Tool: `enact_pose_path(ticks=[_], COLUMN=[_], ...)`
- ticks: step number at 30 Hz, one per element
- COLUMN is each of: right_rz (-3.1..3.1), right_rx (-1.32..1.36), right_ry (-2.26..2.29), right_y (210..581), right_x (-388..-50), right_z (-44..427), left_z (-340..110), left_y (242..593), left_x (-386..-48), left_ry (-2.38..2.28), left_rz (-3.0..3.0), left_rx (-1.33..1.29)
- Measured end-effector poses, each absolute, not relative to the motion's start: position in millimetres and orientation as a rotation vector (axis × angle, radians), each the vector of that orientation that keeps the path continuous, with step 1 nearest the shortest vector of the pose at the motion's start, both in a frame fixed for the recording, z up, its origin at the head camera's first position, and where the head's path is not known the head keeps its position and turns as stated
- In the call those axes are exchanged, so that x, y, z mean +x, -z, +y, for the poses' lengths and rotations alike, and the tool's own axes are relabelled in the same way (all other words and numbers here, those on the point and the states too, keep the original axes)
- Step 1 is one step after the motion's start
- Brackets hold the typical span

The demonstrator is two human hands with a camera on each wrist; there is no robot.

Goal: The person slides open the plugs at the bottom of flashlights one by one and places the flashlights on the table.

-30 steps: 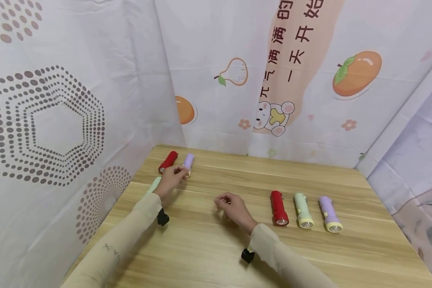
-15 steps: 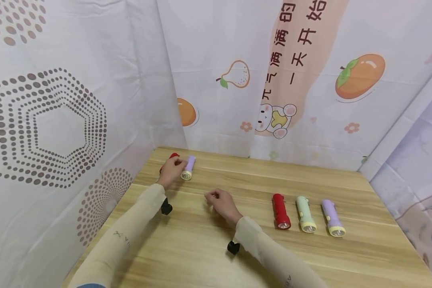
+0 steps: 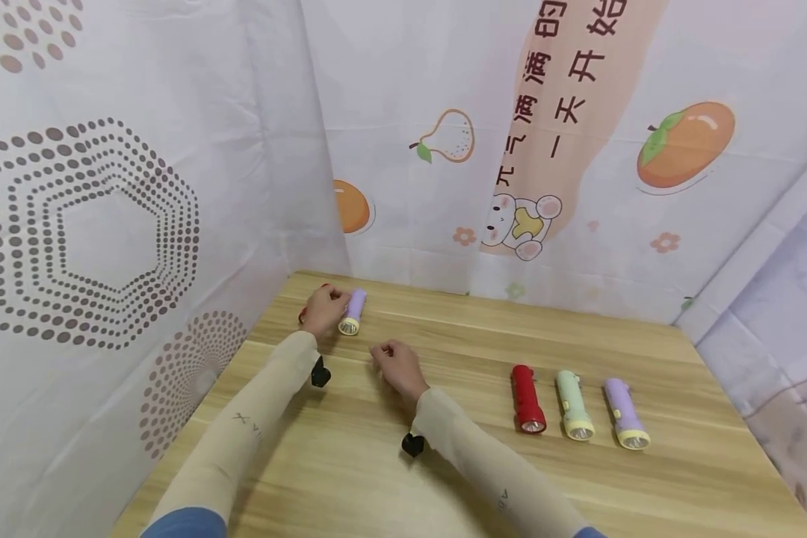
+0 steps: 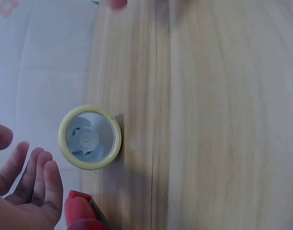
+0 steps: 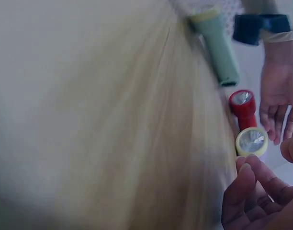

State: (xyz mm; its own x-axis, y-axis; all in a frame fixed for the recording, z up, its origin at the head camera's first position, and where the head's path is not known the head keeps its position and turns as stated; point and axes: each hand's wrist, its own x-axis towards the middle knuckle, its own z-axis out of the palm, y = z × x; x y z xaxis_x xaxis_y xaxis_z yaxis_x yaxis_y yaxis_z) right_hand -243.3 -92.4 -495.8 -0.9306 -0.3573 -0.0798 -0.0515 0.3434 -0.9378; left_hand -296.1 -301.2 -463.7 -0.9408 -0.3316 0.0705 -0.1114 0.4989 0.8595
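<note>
At the table's far left corner, my left hand [image 3: 324,311] hovers over a red flashlight [image 3: 302,314], hiding most of it. Just right of the fingers lies a purple flashlight [image 3: 353,308], its yellow-rimmed lens [image 4: 89,137] facing the left wrist camera. That view shows the left fingers [image 4: 51,184] loosely bent, with a gap between them and the purple flashlight. A light green flashlight [image 5: 217,48] shows in the right wrist view; the left arm hides it in the head view. My right hand [image 3: 400,369] is above the table, fingers loosely bent, holding nothing.
On the right side of the wooden table [image 3: 350,463] lie a second red flashlight [image 3: 527,400], a second light green one [image 3: 574,406] and a second purple one [image 3: 625,415], in a row. Printed curtains [image 3: 403,246] hang along the back and left edges.
My left hand has moved up and away, from beside the purple flashlight's lens to over the red one. My right hand has moved left. The flashlights keep their places on the table.
</note>
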Motion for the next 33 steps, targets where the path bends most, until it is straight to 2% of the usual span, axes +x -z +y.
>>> enact_pose_path(ticks=[6,16,33], right_rz=[2.463,2.588,2.558], right_rx=[-0.371,-0.204,-0.212], right_ry=[1.505,1.408,1.275], right_y=[497,497,489], right_x=[-258,-279,-303], right_z=[-113,-147,-160], left_z=[-301,-307,-300], left_y=[458,458,461], left_x=[-296,-303,-309], left_ry=[1.467,1.490,1.402], left_rz=[-2.520,-2.535,-2.615], left_rx=[0.456,0.516,0.494])
